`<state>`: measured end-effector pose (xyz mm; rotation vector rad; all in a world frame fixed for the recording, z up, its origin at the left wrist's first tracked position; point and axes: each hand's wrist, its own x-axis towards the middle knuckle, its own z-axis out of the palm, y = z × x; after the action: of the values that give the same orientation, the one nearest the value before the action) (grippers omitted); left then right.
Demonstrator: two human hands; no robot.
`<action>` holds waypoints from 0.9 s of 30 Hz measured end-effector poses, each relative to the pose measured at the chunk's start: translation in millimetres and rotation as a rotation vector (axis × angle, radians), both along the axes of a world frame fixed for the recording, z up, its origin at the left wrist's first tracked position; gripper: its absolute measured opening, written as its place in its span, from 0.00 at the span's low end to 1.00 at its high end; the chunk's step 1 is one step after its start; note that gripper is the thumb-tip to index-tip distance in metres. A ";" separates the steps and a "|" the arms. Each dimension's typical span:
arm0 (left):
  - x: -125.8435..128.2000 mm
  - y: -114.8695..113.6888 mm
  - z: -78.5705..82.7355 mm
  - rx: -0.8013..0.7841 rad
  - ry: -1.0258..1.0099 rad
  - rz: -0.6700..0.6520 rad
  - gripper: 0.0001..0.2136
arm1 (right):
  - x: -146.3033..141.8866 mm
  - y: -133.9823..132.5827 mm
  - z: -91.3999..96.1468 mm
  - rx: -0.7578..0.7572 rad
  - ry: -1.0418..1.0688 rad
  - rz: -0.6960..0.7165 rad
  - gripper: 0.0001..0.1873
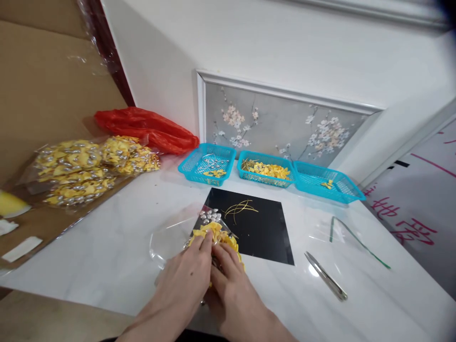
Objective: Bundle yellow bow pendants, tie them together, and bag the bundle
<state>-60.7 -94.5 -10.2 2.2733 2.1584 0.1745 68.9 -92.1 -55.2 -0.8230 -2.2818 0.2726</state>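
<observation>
Yellow petals (217,235) | left hand (185,280), right hand (231,285) pinch them | white table (117,247) | panelled wall (285,42)

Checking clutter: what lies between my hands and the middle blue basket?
The black sheet with thin gold wires on it, per the head view.

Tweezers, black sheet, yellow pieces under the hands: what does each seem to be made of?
The tweezers look like polished metal: silvery, with a bright glint. The black sheet is probably card or thin plastic, near matt: flat, crisp edges, faint sheen. The yellow pieces may be fabric or thin foam, matt: small, soft-looking folded shapes, too small to be sure.
</observation>
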 end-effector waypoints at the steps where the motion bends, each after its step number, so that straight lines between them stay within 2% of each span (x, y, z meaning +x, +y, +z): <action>1: -0.4 -1.0 1.0 -0.058 0.042 0.013 0.25 | 9.2 -1.7 1.1 -0.028 0.049 0.008 0.22; 4: 1.2 -3.7 4.4 -0.186 0.131 0.046 0.26 | 33.3 -5.3 1.0 -0.116 0.185 -0.161 0.21; 6: 3.9 -4.7 6.0 -0.194 0.140 0.052 0.27 | 38.9 -7.0 -0.7 -0.356 0.215 -0.258 0.26; 8: 7.0 -5.0 6.5 -0.194 0.149 0.047 0.28 | 34.2 -7.5 -1.1 -0.615 0.243 -0.253 0.23; 10: 9.7 -5.5 5.2 -0.197 0.163 0.021 0.29 | 22.4 -6.2 -0.1 -0.739 0.301 -0.205 0.14; 14: 10.8 -11.2 -4.5 -0.156 0.192 -0.022 0.29 | -4.6 -0.4 -1.6 -0.778 0.480 -0.129 0.07; 17: 7.7 -20.1 -11.6 -0.076 0.257 -0.092 0.29 | -18.9 2.3 -6.3 -0.826 0.631 -0.136 0.06; 19: 4.7 -25.5 -11.1 -0.022 0.277 -0.156 0.30 | -23.9 2.6 -6.9 -0.921 0.790 -0.123 0.07; 23: 0.0 -27.7 -1.1 -0.007 0.159 -0.064 0.30 | -23.5 3.3 -0.2 -1.137 1.097 -0.088 0.14; 25: -0.4 -25.4 0.8 0.047 0.079 -0.028 0.29 | -22.1 4.3 3.1 -1.145 1.136 -0.096 0.13; 27: 0.7 -22.7 -1.5 0.135 -0.005 -0.050 0.28 | -22.1 4.8 5.0 -1.044 1.053 -0.084 0.11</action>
<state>-60.0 -117.2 -11.7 2.3903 2.1475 0.3354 46.7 -87.2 -50.3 -0.9074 -1.0050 1.5142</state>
